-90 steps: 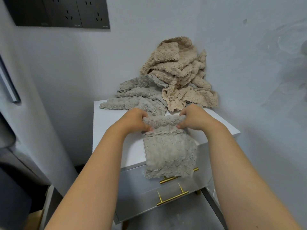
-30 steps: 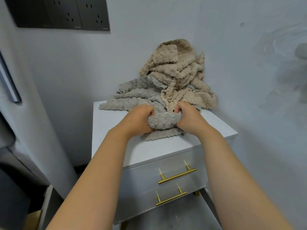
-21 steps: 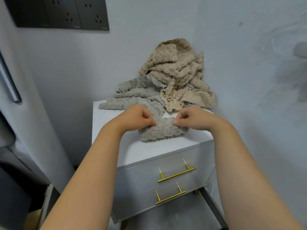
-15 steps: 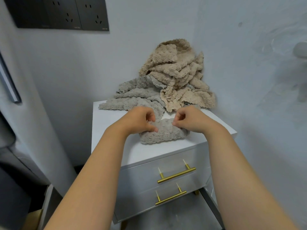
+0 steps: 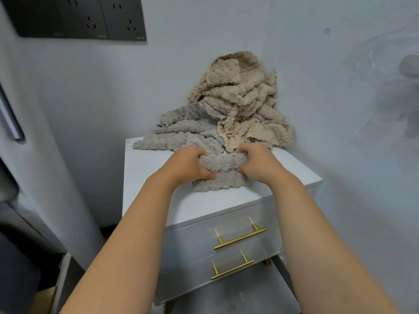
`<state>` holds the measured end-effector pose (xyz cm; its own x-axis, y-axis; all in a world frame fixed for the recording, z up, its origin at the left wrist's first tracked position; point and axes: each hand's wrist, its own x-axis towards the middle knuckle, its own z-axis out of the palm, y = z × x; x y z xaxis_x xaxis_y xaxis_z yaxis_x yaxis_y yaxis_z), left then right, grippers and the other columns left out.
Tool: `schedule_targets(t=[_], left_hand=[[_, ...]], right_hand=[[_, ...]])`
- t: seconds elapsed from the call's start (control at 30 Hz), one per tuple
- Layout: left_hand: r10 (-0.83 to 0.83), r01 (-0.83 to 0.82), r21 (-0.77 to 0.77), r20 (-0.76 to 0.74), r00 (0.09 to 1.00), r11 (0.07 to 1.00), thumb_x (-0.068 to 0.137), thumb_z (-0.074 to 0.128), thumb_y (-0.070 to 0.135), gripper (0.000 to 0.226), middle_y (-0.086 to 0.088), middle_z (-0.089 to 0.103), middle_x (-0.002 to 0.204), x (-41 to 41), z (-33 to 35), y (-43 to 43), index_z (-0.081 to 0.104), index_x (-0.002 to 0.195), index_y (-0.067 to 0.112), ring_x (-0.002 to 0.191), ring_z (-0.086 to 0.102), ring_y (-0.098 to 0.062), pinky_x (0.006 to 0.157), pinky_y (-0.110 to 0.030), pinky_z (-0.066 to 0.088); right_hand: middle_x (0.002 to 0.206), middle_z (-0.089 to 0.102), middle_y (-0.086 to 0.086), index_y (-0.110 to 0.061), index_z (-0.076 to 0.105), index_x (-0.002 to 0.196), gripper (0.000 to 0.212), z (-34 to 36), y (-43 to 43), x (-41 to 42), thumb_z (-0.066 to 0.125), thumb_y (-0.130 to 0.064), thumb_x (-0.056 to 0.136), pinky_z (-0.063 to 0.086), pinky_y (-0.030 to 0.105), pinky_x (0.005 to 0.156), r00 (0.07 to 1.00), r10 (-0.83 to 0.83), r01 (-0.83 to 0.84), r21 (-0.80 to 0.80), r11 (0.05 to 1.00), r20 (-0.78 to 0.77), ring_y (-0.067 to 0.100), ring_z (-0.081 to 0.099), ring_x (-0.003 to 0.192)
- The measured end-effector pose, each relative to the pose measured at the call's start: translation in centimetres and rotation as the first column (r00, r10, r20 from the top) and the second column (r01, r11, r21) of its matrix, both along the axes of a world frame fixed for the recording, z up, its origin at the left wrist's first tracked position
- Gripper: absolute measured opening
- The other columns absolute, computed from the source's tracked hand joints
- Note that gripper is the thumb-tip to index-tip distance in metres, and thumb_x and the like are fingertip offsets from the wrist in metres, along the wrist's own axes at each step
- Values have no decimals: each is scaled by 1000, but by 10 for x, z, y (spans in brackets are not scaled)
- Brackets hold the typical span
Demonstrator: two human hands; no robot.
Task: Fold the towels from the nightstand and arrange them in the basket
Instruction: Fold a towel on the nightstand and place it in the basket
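A small grey towel (image 5: 221, 173) lies folded on the white nightstand (image 5: 158, 168), its scalloped edge toward me. My left hand (image 5: 188, 165) grips its left end and my right hand (image 5: 256, 164) grips its right end, both lifting the upper fold. Behind it sits a loose heap of grey towels (image 5: 181, 132) on the left and beige towels (image 5: 240, 96) piled against the wall on the right. No basket is in view.
The nightstand has two drawers with gold handles (image 5: 240, 239). Walls close in behind and to the right. A dark socket panel (image 5: 81, 17) hangs at the upper left. Dark furniture (image 5: 13, 234) stands at the lower left.
The hanging grey towel was drawn up onto the nightstand and folded. In the last half second both hands moved from pinching its far edge to gripping its two ends.
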<state>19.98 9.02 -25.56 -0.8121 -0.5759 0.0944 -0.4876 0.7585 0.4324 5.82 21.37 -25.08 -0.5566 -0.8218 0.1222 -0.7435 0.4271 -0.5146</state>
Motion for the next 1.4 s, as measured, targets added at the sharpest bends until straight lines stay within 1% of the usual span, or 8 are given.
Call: schedule_targets(t=[0.13,0.37,0.5,0.7,0.8,0.9,1.0,1.4], left_hand=[[-38,2,-225,-155,987,974,71,80,29,39,1,58,95,-9,-8,2,56,98,14,91,50,-21,70,-32,40],[-145,128,-217,-68,987,968,65,82,25,42,3,59,91,-8,-16,-8,62,101,17,86,51,-19,68,-32,40],[-124,90,-322,-86,989,942,69,80,25,31,1,55,88,-10,-18,-8,64,94,14,90,50,-22,66,-29,34],[-105,59,-420,-86,991,905,73,72,22,19,3,49,83,-12,-22,-3,60,85,13,86,47,-20,64,-28,33],[-100,42,-413,-122,987,910,72,68,17,13,5,49,74,-13,-22,-1,57,77,15,78,50,-22,58,-28,31],[-110,41,-401,-151,982,915,74,65,16,11,1,58,76,-20,-23,10,55,79,17,77,54,-26,57,-28,31],[-133,71,-387,-136,982,919,80,63,19,12,1,61,85,-33,-25,35,58,90,18,79,55,-22,61,-29,35],[-111,69,-252,-155,982,965,80,59,14,10,-4,60,88,-88,-33,121,52,86,18,82,55,-26,58,-30,33]], right_hand=[[95,50,-2,-16,58,104,37,-1,-2,-3,60,8,76,34,27,66,990,-17,5,-90,996,-142,20,50,92],[99,60,-1,-16,62,110,51,-4,0,-3,85,-19,63,44,30,74,982,146,-136,91,987,-118,20,53,92],[92,68,5,-12,69,102,30,-6,-4,-2,76,-11,72,53,37,73,984,85,-73,80,994,-159,25,60,85],[92,64,5,-17,62,93,27,-9,-12,8,75,-24,71,40,31,68,946,118,-67,173,983,-303,27,55,89],[103,64,3,-17,62,107,42,-17,-13,11,79,-31,71,44,33,74,964,70,-16,205,979,-257,28,59,98],[90,62,3,-18,64,94,17,-25,-9,8,69,-20,79,40,29,62,959,-54,94,133,987,-279,28,62,89],[86,56,3,-17,62,94,16,-25,11,4,57,-9,81,37,29,62,928,-160,210,116,971,-337,28,59,88],[115,60,11,-7,54,113,25,-31,104,-20,49,-4,88,36,32,70,867,-278,357,127,925,-414,33,58,107]])
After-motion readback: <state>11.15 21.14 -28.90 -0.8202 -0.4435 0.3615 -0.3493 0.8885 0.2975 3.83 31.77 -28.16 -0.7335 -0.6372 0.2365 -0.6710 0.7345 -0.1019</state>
